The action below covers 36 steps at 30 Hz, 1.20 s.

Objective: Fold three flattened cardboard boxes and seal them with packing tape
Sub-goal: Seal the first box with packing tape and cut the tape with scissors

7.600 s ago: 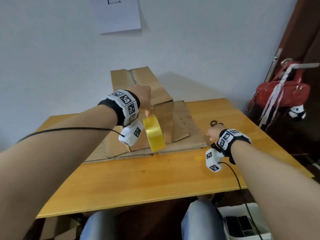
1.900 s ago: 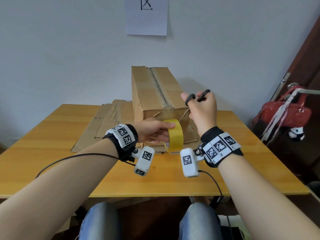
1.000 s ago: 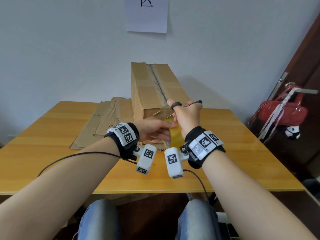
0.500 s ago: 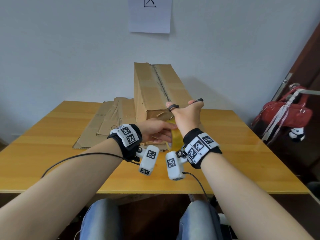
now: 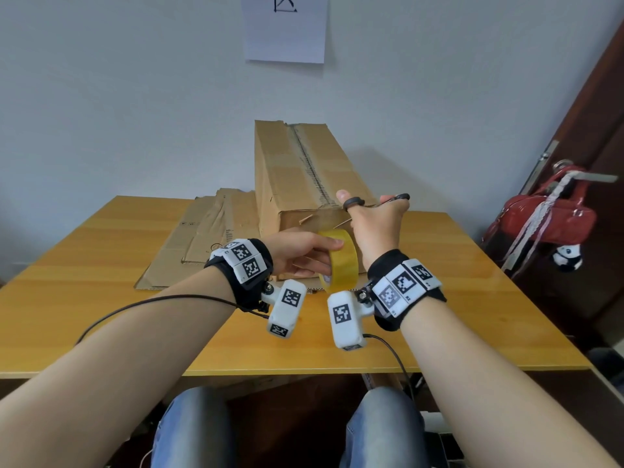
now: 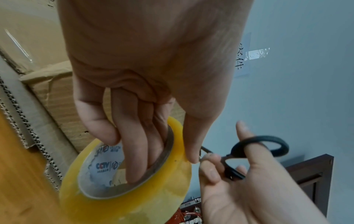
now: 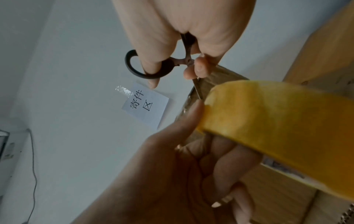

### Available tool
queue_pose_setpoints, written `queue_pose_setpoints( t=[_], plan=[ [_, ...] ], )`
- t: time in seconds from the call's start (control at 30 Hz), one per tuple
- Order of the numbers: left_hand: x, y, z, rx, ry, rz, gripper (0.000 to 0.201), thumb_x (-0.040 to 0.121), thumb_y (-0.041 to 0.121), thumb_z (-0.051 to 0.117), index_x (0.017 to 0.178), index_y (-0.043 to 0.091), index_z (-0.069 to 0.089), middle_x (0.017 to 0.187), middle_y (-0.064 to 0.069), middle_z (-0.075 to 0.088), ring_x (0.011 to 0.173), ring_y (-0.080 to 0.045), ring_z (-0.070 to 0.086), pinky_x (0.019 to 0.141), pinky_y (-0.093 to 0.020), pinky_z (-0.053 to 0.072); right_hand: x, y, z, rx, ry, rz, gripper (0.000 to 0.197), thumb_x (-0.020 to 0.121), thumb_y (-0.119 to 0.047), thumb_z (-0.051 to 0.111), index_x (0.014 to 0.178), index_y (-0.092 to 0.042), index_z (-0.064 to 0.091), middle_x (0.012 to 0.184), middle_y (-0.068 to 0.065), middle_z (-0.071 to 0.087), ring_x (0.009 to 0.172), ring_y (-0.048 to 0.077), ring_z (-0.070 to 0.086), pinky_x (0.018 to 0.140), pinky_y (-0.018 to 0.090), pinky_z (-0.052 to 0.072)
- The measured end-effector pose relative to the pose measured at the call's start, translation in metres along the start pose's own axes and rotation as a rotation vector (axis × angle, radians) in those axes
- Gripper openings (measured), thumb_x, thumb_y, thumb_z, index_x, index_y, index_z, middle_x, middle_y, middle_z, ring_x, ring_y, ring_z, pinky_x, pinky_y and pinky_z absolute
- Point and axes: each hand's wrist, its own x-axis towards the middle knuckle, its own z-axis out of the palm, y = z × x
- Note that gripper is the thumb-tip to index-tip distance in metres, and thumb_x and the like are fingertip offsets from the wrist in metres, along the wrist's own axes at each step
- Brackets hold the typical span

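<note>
Tape roll [image 5: 340, 261] sits dead center in the head view, yellow, held in the air by the left hand [image 5: 300, 255] with fingers [image 6: 138, 151] hooked through the core and the thumb on the outer face. Right hand [image 5: 378, 228] is at 1 o'clock of the roll, thumb and a finger through the black loops of the scissors [image 5: 374, 206]; blades point toward the roll's top edge, though whether they're actually biting tape is hard to tell. Folded box [image 5: 304, 184] stands at 12 o'clock on the surface [image 5: 101, 282], touching the flattened cardboard [image 5: 202, 241] lying at its 9 o'clock. Red bag [image 5: 550, 217] hangs way off at 3 o'clock, and a paper sign [image 5: 285, 28] is on the wall.
</note>
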Motion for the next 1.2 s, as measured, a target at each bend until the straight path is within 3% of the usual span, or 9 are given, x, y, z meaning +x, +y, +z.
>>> queue_pose_setpoints(
  t=[0.13,0.27,0.33,0.57,0.7,0.83,0.97,1.1,1.2],
  plan=[
    [-0.001,0.001,0.003,0.017,0.005,-0.004,0.026,0.087,0.039,0.074,0.087,0.014,0.066,0.071,0.002,0.072,0.071,-0.010,0.071,0.071,-0.024,0.050,-0.003,0.002,0.010,-0.028,-0.007,0.007,0.070,0.071,-0.038,0.088,0.109,-0.015,0.033,0.113,0.017,0.053,0.087,0.029,0.064,0.074,0.048,0.058],
    [-0.001,0.000,0.003,0.009,0.009,-0.006,0.021,0.091,0.036,0.070,0.085,0.016,0.065,0.069,0.002,0.071,0.071,-0.010,0.071,0.071,-0.024,0.049,-0.004,0.005,0.014,-0.084,-0.014,-0.021,0.069,0.073,-0.036,0.087,0.107,-0.014,0.032,0.105,0.011,0.050,0.075,0.021,0.056,0.056,0.019,0.045],
    [-0.001,0.000,0.002,-0.001,0.014,-0.008,0.018,0.091,0.033,0.069,0.089,0.016,0.066,0.069,0.003,0.071,0.072,-0.011,0.071,0.068,-0.023,0.049,-0.004,0.005,0.015,-0.108,-0.016,-0.044,0.068,0.074,-0.034,0.088,0.107,-0.013,0.032,0.103,0.008,0.046,0.072,0.017,0.051,0.052,0.015,0.039],
    [0.001,-0.001,0.002,0.001,0.029,-0.006,0.018,0.090,0.031,0.071,0.089,0.014,0.066,0.069,0.002,0.070,0.071,-0.013,0.071,0.065,-0.024,0.049,-0.007,0.002,0.015,-0.164,-0.027,-0.072,0.068,0.073,-0.032,0.088,0.106,-0.013,0.031,0.107,0.010,0.048,0.066,0.012,0.048,0.047,0.014,0.039],
    [0.000,-0.002,0.001,-0.001,0.004,-0.013,0.022,0.087,0.034,0.075,0.090,0.014,0.067,0.069,0.002,0.073,0.066,-0.010,0.071,0.066,-0.022,0.050,-0.004,0.007,0.004,-0.193,-0.001,-0.079,0.066,0.075,-0.029,0.088,0.106,-0.012,0.032,0.111,0.006,0.043,0.079,0.011,0.052,0.061,0.013,0.040],
    [-0.001,-0.002,-0.006,-0.025,-0.014,-0.016,0.022,0.088,0.037,0.073,0.092,0.017,0.067,0.082,0.002,0.076,0.071,-0.010,0.073,0.071,-0.024,0.049,0.002,0.010,-0.013,-0.089,0.085,-0.004,0.069,0.070,-0.038,0.088,0.103,-0.018,0.031,0.114,0.014,0.050,0.096,0.033,0.063,0.071,0.035,0.048],
    [0.000,-0.001,-0.003,-0.008,-0.017,-0.017,0.024,0.088,0.038,0.074,0.095,0.016,0.066,0.081,0.002,0.076,0.070,-0.009,0.073,0.068,-0.023,0.050,0.005,0.000,-0.021,-0.023,0.099,0.006,0.070,0.067,-0.043,0.087,0.101,-0.021,0.031,0.103,0.009,0.051,0.076,0.029,0.063,0.068,0.047,0.058],
    [0.001,-0.001,0.000,0.000,-0.020,-0.014,0.027,0.086,0.040,0.075,0.097,0.016,0.067,0.083,0.002,0.075,0.071,-0.009,0.072,0.066,-0.023,0.050,0.009,-0.008,-0.018,0.073,0.020,0.013,0.056,0.077,-0.036,0.085,0.098,-0.018,0.037,0.087,0.006,0.052,0.050,0.017,0.056,0.055,0.032,0.050],
    [0.001,-0.002,-0.002,0.010,-0.010,-0.013,0.030,0.084,0.041,0.077,0.099,0.016,0.068,0.085,0.002,0.076,0.075,-0.011,0.073,0.067,-0.024,0.050,0.001,-0.014,-0.011,0.114,-0.034,0.038,0.050,0.079,-0.037,0.084,0.098,-0.016,0.043,0.070,-0.002,0.055,0.048,0.018,0.057,0.053,0.032,0.046]
  ],
)
